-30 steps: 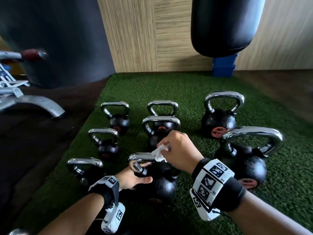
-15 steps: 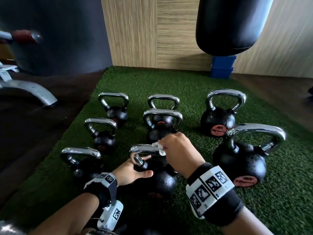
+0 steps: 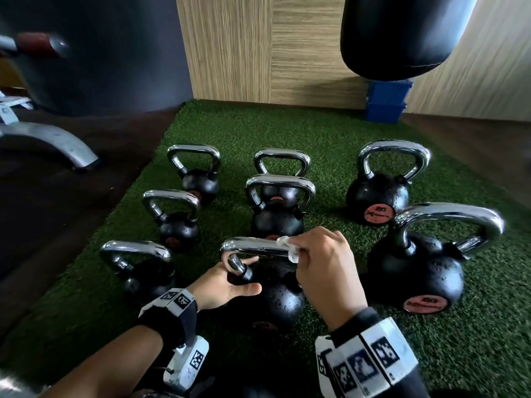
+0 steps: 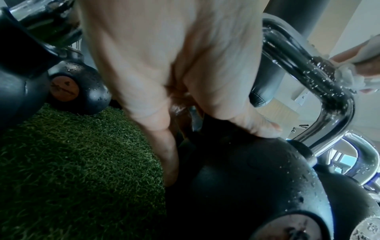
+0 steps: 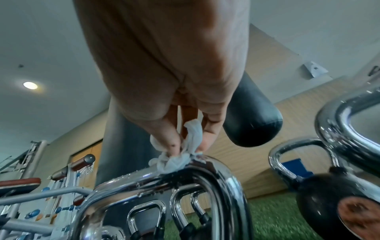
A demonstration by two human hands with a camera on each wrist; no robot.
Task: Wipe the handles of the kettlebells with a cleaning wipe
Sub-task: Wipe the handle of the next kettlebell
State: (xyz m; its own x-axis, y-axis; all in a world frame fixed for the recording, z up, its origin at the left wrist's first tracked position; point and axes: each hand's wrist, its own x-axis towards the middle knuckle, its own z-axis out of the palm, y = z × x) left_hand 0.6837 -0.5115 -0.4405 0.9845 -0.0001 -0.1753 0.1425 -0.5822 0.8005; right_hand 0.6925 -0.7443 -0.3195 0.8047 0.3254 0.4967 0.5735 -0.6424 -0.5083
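The nearest middle kettlebell [image 3: 283, 300] is black with a wet chrome handle [image 3: 253, 246] and stands on green turf [image 3: 344, 340]. My left hand [image 3: 238, 278] grips it at the handle's left base, with the thumb on the ball and a finger through the loop. In the left wrist view its fingers [image 4: 170, 162] lie against the black ball [image 4: 246, 178]. My right hand [image 3: 300, 254] pinches a crumpled white wipe [image 3: 288, 248] against the right end of the handle's top bar. In the right wrist view the wipe [image 5: 176, 160] sits on the droplet-covered handle [image 5: 156, 180].
Several more kettlebells stand around: a big one [image 3: 416, 271] close on the right, another [image 3: 376, 193] behind it, one [image 3: 275, 219] just beyond the handle, smaller ones [image 3: 143, 271] on the left. A black punching bag [image 3: 402, 33] hangs over a blue base [image 3: 385, 101]. A bench leg [image 3: 51, 142] lies far left.
My right hand has slid the wipe a little to the right along the handle's top bar. The left hand keeps its hold on the kettlebell. The head view has tilted slightly.
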